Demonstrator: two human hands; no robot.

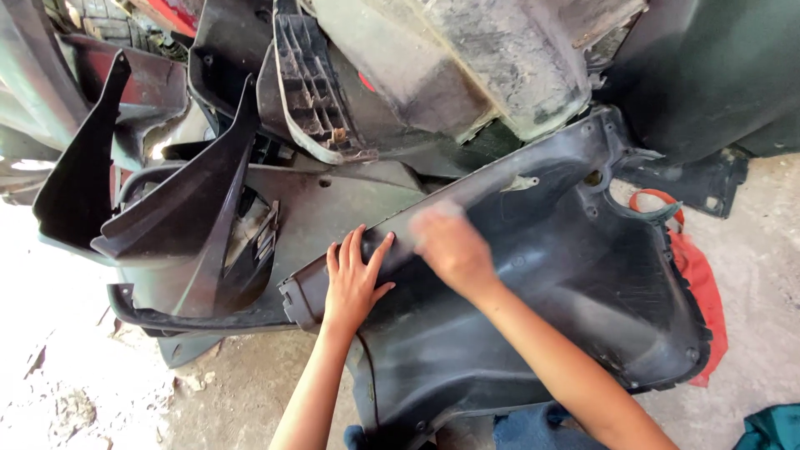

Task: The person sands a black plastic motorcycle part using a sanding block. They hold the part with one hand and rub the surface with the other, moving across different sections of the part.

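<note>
Under our fingers, big black plastic panel [533,275] across the lap, left hand [353,279] flat on its edge, fingers spread, right hand [450,243] blurred on its surface, grip unreadable, red bag [702,292] beyond.

A large black plastic body panel [550,283] lies across the middle of the view, its inner side up, stretching from six o'clock toward two o'clock. The left hand [352,279] rests flat on the panel's near edge at about seven o'clock of centre, fingers spread and pointing to twelve. The right hand [450,246], blurred, sits on the panel just beside it, near the centre. A red cloth [700,283] pokes out from under the panel at three o'clock. More dark panels [192,208] are heaped from nine to twelve o'clock, on a dusty concrete floor [100,392].
</note>
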